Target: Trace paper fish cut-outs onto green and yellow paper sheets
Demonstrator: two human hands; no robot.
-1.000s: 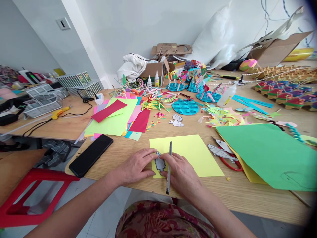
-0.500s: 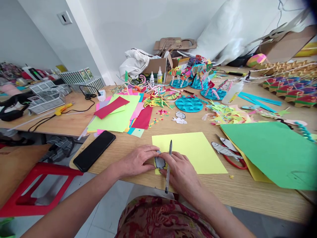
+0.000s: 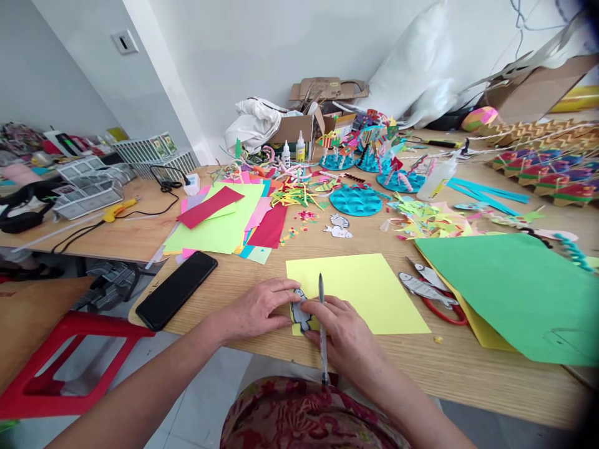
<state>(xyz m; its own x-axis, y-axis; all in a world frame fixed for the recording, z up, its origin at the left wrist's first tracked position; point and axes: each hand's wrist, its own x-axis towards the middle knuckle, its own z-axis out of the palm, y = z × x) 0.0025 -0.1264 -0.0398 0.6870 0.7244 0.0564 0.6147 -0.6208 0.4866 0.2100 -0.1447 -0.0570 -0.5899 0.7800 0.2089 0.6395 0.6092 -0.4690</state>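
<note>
A small grey paper fish cutout [image 3: 301, 312] with a dark outline lies on the left end of a yellow paper sheet [image 3: 365, 293]. From the left, my left hand [image 3: 259, 308] holds the cutout's edge down with fingertips and thumb. My right hand [image 3: 344, 327] presses its right side with the fingers. A clear pen [image 3: 322, 330] is held in that same hand, its dark tip pointing up and away from the paper. The fingertips hide parts of the cutout's edges.
A black phone [image 3: 178, 290] lies left. Red-handled scissors [image 3: 444, 305], fish cutouts [image 3: 425, 287] and a green sheet [image 3: 510, 293] lie right. Farther back are coloured papers [image 3: 224, 218], a blue disc [image 3: 355, 199], paper scraps [image 3: 430, 215] and glue bottles [image 3: 300, 146]. A red stool [image 3: 84, 362] stands at lower left.
The cutout has turned slightly under my fingers, and my right hand has shifted a little. The pen has swung, its lower end moving right. The whole view has dipped slightly.
</note>
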